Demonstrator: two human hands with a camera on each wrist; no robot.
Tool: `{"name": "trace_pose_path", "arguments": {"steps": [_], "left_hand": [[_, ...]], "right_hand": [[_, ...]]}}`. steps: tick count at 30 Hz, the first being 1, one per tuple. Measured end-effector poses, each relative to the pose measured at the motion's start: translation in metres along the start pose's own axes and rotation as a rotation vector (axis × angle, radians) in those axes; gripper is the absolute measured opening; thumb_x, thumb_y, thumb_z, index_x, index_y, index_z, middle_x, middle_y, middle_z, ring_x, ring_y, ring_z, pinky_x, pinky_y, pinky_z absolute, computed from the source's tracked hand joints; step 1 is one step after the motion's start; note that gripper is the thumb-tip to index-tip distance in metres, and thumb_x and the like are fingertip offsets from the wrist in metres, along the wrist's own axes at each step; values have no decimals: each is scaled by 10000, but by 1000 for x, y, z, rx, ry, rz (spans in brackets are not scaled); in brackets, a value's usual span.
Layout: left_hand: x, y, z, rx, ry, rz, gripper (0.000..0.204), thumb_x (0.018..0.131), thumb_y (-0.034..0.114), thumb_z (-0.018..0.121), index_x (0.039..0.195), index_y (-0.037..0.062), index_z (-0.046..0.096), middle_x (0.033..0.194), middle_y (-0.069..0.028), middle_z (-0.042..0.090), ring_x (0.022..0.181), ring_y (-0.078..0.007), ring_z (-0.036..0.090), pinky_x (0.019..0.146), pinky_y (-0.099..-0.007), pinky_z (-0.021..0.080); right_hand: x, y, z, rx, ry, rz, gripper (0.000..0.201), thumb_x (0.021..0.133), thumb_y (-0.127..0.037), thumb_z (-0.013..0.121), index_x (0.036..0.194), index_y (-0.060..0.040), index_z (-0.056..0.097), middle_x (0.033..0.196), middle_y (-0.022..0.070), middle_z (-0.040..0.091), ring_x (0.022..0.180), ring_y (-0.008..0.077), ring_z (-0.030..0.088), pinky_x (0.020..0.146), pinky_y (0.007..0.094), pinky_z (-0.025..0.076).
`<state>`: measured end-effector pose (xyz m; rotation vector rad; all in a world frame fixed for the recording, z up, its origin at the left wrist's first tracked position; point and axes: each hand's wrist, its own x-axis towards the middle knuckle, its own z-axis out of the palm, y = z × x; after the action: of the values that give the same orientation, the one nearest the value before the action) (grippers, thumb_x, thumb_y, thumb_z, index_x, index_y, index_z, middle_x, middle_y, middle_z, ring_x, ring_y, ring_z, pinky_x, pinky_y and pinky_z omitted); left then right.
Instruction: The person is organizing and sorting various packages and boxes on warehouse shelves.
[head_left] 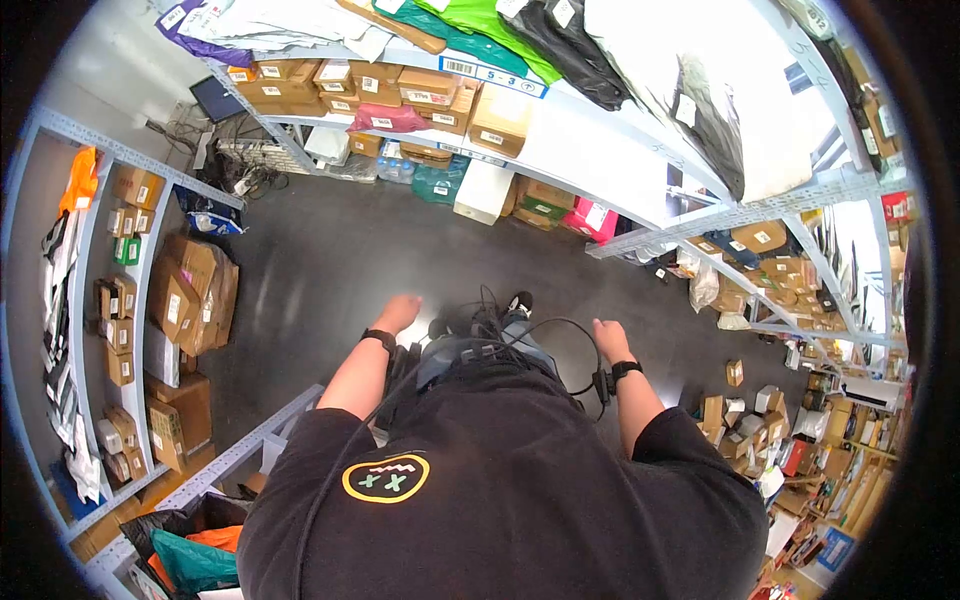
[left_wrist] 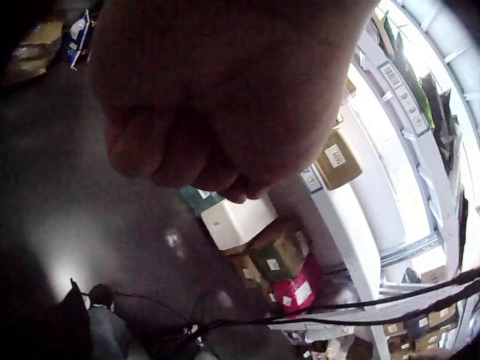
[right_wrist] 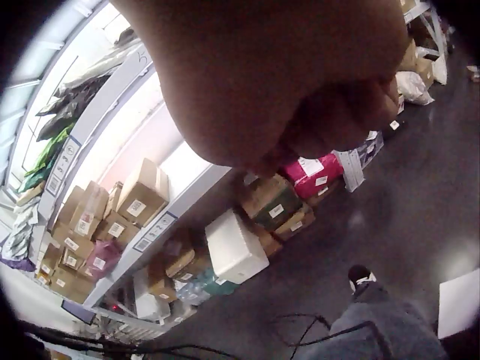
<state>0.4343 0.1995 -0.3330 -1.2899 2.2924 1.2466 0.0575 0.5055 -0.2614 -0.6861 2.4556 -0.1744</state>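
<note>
My left hand (head_left: 401, 313) hangs at my side over the dark floor, holding nothing, and in the left wrist view its fingers (left_wrist: 176, 161) are loosely curled. On the other side my right hand (head_left: 611, 340) hangs the same way, with nothing in it. Its fingers in the right wrist view are loosely bent and partly in shadow. Ahead of both hands stands a shelf rack (head_left: 560, 140) with labelled parcels. Nearest at its foot are a white box (head_left: 484, 192) and a pink parcel (head_left: 590, 219).
Left of me, another rack (head_left: 140, 270) holds small boxes, with large wrapped cartons (head_left: 195, 290) beside it. Scattered boxes (head_left: 745, 425) lie on the floor to the right. Black cables (head_left: 545, 322) run across my waist. Bagged parcels (head_left: 195, 560) sit at the lower left.
</note>
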Motion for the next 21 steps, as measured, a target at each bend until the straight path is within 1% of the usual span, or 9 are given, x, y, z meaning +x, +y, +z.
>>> {"name": "trace_pose_path", "arguments": {"steps": [1, 5, 8, 9, 12, 16, 19, 20, 21], "left_hand": [[2, -4, -1, -19, 27, 86, 345, 900, 259, 482, 908, -36, 659, 963, -267, 643, 953, -438, 600, 829, -496, 472], [-8, -38, 17, 71, 63, 88, 289, 867, 193, 485, 888, -27, 671, 931, -249, 654, 908, -432, 613, 819, -493, 488], [-31, -81, 41, 94, -6, -54, 273, 855, 180, 501, 892, -26, 676, 948, -256, 653, 905, -436, 616, 806, -485, 499], [-39, -98, 53, 51, -2, -146, 266, 851, 180, 510, 895, -20, 680, 960, -260, 651, 911, -433, 618, 806, -480, 502], [-69, -140, 72, -30, -14, -331, 247, 845, 180, 533, 905, -4, 687, 983, -260, 652, 929, -418, 627, 809, -461, 507], [-106, -163, 70, -57, 68, -366, 221, 852, 172, 546, 907, 11, 686, 933, -240, 672, 915, -393, 648, 799, -443, 511], [-121, -142, 46, -307, 42, -513, 196, 873, 171, 550, 881, 12, 665, 828, -192, 680, 816, -369, 648, 726, -440, 498], [-122, -139, 44, -435, 29, -558, 194, 877, 171, 549, 877, 12, 661, 807, -182, 679, 792, -363, 645, 709, -440, 493], [-114, -165, 65, -439, 25, -492, 248, 891, 218, 539, 839, 8, 660, 762, -167, 667, 745, -334, 626, 683, -425, 476]], "right_hand": [[4, 2, 7, -10, -5, -10, 468, 936, -360, 466, 890, 56, 676, 953, 288, 643, 978, 450, 595, 887, 481, 460], [9, 8, 26, -116, -3, -27, 374, 935, -268, 464, 907, 23, 697, 971, 260, 659, 972, 433, 610, 884, 485, 479], [43, 44, 50, -744, -325, -451, 318, 917, -233, 475, 934, -11, 703, 964, 256, 658, 957, 424, 619, 863, 451, 502], [29, 31, 32, -704, -295, -473, 261, 893, -168, 488, 998, -34, 685, 973, 236, 666, 919, 395, 644, 831, 418, 525], [8, 7, 27, -59, -1, -61, 242, 872, -96, 496, 1041, -37, 659, 1012, 217, 668, 944, 358, 650, 815, 404, 533], [3, -32, 6, 92, -166, 100, 206, 862, -92, 547, 1032, -26, 642, 1055, 226, 649, 1004, 348, 629, 849, 419, 518], [30, -33, 21, -298, -70, -252, 240, 884, -204, 560, 987, -13, 664, 994, 238, 660, 919, 385, 642, 838, 436, 511], [39, -35, 25, -250, -44, -232, 275, 893, -245, 549, 970, -9, 670, 972, 240, 662, 907, 393, 640, 834, 436, 509], [39, -50, 25, -201, -20, -209, 316, 901, -286, 538, 953, -6, 677, 950, 242, 665, 896, 400, 639, 829, 437, 506]]}}
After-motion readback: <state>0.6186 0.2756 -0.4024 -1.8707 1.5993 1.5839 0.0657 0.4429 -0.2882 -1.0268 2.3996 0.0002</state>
